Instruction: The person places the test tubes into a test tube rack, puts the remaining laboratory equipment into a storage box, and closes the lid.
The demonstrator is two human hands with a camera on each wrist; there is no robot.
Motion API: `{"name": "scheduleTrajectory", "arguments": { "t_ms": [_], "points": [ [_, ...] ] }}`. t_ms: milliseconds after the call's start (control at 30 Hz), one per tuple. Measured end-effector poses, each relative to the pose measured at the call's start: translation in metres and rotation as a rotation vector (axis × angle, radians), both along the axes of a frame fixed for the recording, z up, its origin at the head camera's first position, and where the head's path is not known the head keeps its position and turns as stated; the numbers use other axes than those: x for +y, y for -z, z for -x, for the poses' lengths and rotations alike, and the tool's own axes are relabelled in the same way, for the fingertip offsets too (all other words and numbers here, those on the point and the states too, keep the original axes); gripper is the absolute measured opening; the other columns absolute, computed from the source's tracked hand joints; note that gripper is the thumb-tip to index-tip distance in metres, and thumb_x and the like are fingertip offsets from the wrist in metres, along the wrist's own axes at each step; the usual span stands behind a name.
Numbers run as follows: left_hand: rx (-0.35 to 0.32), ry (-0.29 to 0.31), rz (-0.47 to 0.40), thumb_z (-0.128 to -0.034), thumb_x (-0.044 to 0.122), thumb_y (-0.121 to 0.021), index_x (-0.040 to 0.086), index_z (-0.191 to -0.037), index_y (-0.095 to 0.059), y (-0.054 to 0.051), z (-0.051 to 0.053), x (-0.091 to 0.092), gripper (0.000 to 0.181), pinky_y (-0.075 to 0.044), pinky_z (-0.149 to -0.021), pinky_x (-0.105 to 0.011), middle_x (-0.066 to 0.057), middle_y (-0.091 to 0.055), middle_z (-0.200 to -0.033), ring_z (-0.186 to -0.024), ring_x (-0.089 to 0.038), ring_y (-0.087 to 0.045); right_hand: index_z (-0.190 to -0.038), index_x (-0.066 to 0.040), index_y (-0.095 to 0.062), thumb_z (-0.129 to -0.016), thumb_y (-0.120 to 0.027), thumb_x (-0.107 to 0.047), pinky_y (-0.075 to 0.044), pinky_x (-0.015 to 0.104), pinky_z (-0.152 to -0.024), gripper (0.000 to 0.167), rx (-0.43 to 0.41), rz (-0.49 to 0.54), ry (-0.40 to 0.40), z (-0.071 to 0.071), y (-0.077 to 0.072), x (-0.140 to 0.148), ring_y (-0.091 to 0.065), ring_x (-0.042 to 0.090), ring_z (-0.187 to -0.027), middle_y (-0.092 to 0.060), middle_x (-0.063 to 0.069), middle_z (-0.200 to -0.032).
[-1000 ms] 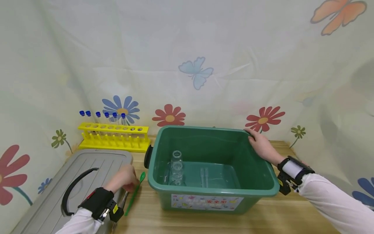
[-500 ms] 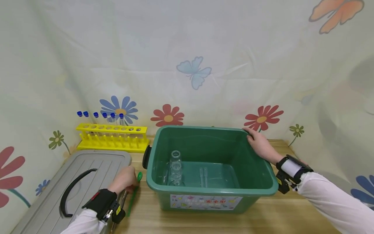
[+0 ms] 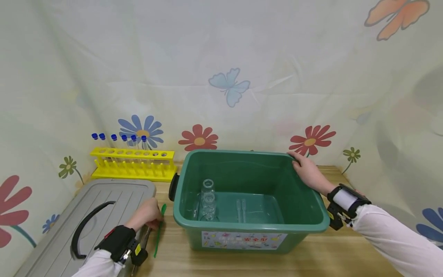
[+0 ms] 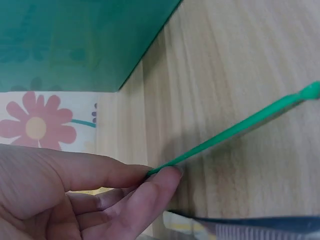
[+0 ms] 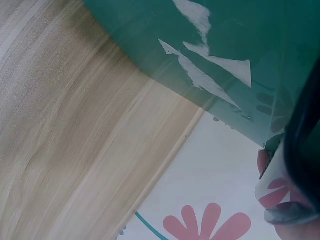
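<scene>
Between thumb and fingertips, my left hand [image 3: 147, 213] pinches the thin handle of a long green spoon [image 4: 235, 129]. The green spoon [image 3: 158, 238] lies close over the wooden table, between the grey lid and the bin; its oval end points away from me. My right hand [image 3: 309, 173] grips the rim of the green plastic bin [image 3: 252, 227] at its far right corner. In the right wrist view, fingertips [image 5: 263, 161] show past the bin's outer wall [image 5: 150, 30]. Several clear glass vessels [image 3: 208, 198] stand at the left inside the bin, and two clear droppers [image 3: 241, 211] lie on its floor.
Left of the bin lies a grey lid [image 3: 131, 192] with a black handle [image 3: 77, 231]. A thin stick-like item [image 3: 144, 246] sits along its edge, partly under my left hand. Behind stands a yellow rack [image 3: 135, 154] with blue-capped test tubes [image 3: 134, 137]. Flowered cloth hangs behind.
The green spoon has swung so its near end sits further right, while its oval end has shifted slightly left. My left hand has moved only a little. My right hand stays on the bin's rim.
</scene>
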State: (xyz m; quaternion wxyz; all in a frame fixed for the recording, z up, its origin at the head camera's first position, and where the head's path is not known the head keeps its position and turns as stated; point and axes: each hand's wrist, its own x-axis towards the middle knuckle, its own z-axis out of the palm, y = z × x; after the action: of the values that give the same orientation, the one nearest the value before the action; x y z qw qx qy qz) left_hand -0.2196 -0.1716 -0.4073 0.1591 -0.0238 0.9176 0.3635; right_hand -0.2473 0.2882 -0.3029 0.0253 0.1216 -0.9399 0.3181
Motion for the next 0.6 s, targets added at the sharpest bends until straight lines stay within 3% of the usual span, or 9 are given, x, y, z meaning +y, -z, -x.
{"name": "scheduleTrajectory", "arguments": {
  "t_ms": [133, 267, 400, 600],
  "points": [
    [-0.008, 0.001, -0.056, -0.073, -0.01, -0.061, -0.008, -0.065, -0.057, -0.005, 0.0, -0.006, 0.009, -0.05, -0.046, -0.028, -0.012, -0.057, -0.055, -0.047, -0.021, -0.06, -0.136, 0.008, -0.028, -0.097, -0.036, -0.002, -0.036, 0.031, -0.051, 0.041, -0.001, 0.004, -0.001, 0.0, 0.0, 0.0, -0.043, 0.021, -0.058, -0.053, 0.019, -0.096],
    [0.006, -0.004, -0.099, -0.0743, -0.009, -0.057, -0.01, -0.068, -0.059, -0.018, 0.0, -0.012, 0.007, -0.05, -0.046, -0.029, -0.012, -0.056, -0.053, -0.045, -0.02, -0.058, -0.136, 0.008, -0.028, -0.097, -0.036, -0.003, -0.036, 0.031, -0.05, 0.041, 0.0, -0.001, 0.004, 0.0, 0.001, 0.0, -0.043, 0.021, -0.057, -0.053, 0.018, -0.092],
    [0.04, -0.017, -0.088, -0.0747, -0.008, -0.054, -0.011, -0.071, -0.061, -0.037, -0.001, -0.017, 0.009, -0.05, -0.046, -0.03, -0.01, -0.055, -0.051, -0.044, -0.019, -0.058, -0.136, 0.008, -0.029, -0.097, -0.036, -0.002, -0.036, 0.031, -0.05, 0.041, 0.003, -0.005, 0.005, 0.0, 0.002, 0.0, -0.042, 0.021, -0.056, -0.052, 0.017, -0.09],
    [0.132, -0.029, -0.106, -0.0771, -0.006, -0.055, -0.01, -0.076, -0.061, -0.073, -0.006, -0.026, 0.008, -0.05, -0.048, -0.031, -0.01, -0.056, -0.055, -0.048, -0.022, -0.059, -0.135, 0.008, -0.029, -0.097, -0.036, -0.002, -0.035, 0.031, -0.05, 0.041, 0.017, -0.009, 0.001, 0.001, 0.002, -0.001, -0.041, 0.021, -0.056, -0.052, 0.016, -0.09]
  ]
}}
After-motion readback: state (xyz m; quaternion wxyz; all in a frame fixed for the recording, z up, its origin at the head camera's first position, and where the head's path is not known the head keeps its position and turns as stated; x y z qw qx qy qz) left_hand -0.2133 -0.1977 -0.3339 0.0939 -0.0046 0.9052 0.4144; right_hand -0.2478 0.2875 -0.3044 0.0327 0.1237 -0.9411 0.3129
